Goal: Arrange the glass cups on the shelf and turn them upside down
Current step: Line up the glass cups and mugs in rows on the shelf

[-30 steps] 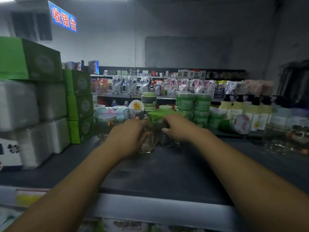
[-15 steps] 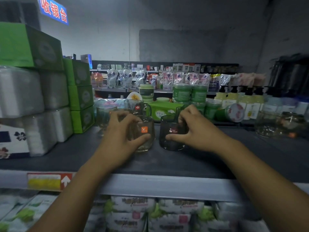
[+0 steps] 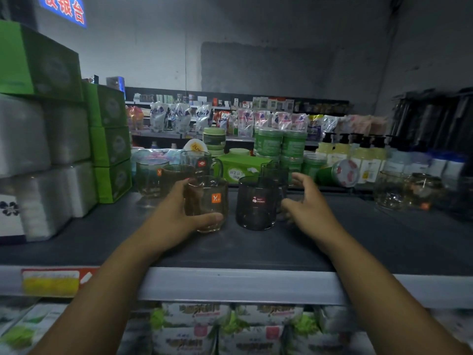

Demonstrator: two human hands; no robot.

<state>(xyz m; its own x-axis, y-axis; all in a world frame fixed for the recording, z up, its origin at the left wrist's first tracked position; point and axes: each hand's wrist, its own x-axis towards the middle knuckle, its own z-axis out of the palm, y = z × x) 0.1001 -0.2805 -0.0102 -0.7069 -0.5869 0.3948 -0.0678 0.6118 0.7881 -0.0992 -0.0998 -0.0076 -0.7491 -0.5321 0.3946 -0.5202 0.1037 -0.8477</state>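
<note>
A clear glass cup with an orange sticker (image 3: pixel 208 202) stands upright on the dark shelf (image 3: pixel 358 242), and my left hand (image 3: pixel 176 216) is wrapped around it. Just to its right stands a dark smoked glass cup (image 3: pixel 256 202) with a red label, upright. My right hand (image 3: pixel 308 204) hovers beside that dark cup with fingers spread, not touching it. Behind are more upright glasses: one at the left (image 3: pixel 149 176), a mug with a red sticker (image 3: pixel 198 162) and a dark one (image 3: pixel 273 171) at the back right.
Stacked white packs (image 3: pixel 43 162) and green boxes (image 3: pixel 110 142) line the left side. Green jars (image 3: pixel 281 144), a green carton (image 3: pixel 240 167) and pump bottles (image 3: pixel 358 157) stand behind. Glass bowls (image 3: pixel 407 190) sit at the right. The shelf's grey front edge (image 3: pixel 230 285) runs below my arms.
My right hand has let go of the dark cup and drawn away to the right with fingers spread. My left hand still holds the clear cup. The camera has moved closer.
</note>
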